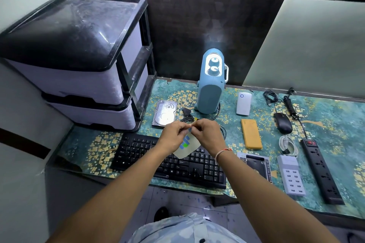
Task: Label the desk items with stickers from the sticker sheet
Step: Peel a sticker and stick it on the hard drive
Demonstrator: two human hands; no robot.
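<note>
Above the black keyboard [171, 163], my left hand [173, 135] holds a pale sticker sheet [187, 147] with blue and green stickers on it. My right hand [207, 134] pinches at the sheet's top edge, fingertips meeting those of the left hand. On the desk lie a hard drive [165, 112], a blue device with two knobs [211, 85], a white adapter [244, 103], a yellow power bank [251, 134], a black mouse [282, 123], a white multi-port charger [291, 175] and a black power strip [321, 169].
A black-and-white plastic drawer unit [79, 65] stands at the desk's left end. Coiled black cables [270, 95] and a coiled white cable [287, 144] lie at the right. A phone-like item [254, 163] lies beside the keyboard. A teal floral mat [325, 124] covers the desk.
</note>
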